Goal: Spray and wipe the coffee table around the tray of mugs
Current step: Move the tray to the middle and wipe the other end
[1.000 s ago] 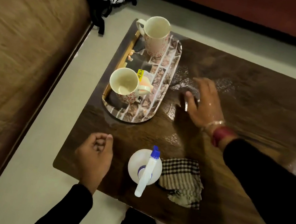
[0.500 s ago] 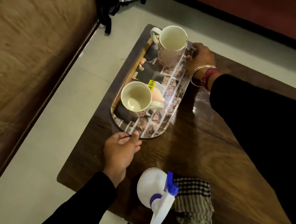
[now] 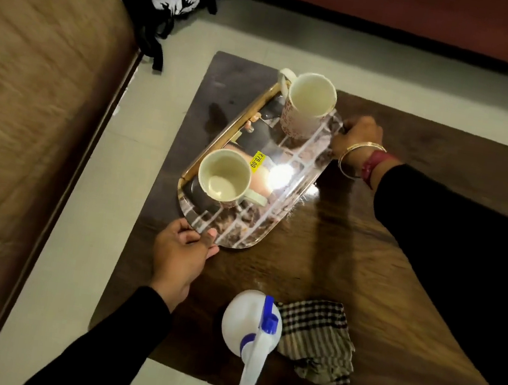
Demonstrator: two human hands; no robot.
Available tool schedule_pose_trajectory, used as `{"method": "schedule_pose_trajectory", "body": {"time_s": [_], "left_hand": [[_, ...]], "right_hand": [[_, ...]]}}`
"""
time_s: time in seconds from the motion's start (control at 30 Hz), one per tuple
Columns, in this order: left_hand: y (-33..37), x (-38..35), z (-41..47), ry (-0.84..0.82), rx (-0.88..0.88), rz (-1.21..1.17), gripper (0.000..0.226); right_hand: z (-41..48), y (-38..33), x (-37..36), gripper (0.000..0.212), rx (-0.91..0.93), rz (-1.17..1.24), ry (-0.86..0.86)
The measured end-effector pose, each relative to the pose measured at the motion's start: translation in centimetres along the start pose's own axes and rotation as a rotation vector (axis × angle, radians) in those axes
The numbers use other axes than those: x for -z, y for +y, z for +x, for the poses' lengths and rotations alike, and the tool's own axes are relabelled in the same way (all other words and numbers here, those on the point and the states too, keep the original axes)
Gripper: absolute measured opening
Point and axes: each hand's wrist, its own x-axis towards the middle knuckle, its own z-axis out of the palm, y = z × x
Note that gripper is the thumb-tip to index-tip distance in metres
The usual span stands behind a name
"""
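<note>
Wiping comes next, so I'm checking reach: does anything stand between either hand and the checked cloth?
For the left hand, yes: the spray bottle stands beside the checked cloth, in that hand's line. For the right hand, nothing visible lies on the table between. Both hands currently grip the tray.

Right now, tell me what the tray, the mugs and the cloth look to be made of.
Tray: probably plastic or melamine, high gloss; it throws a hard glare spot over a printed brick pattern, with a gold-toned rim. Mugs: likely glazed ceramic; smooth cream insides, thick walls, patterned outsides. Cloth: woven checked fabric, matte, creased.
</note>
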Motion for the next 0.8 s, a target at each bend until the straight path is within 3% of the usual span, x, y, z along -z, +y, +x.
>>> {"method": "schedule_pose_trajectory", "body": {"time_s": [0.23,0.4,0.53,0.8], "left_hand": [[3.5,-1.9,-0.6,-0.239,-0.075,0.307,0.026],[5.7,-7.5,-2.2,-0.435,-0.202,0.528,0.025],[6.3,-13.6,-4.3,-0.598,-0.166,0.707,0.023],[4.8,-23.2,-9.5,-0.746,-0.143,0.905,0.029]], "right_hand": [[-6.4,11.5,4.1,0.025,-0.244,0.260,0.129],[-10.2,19.6,7.9,0.029,-0.407,0.369,0.260],[-12.9,26.3,11.4,0.019,-0.513,0.420,0.323],[-17.3,36.3,15.7,0.019,-0.559,0.479,0.415]]}}
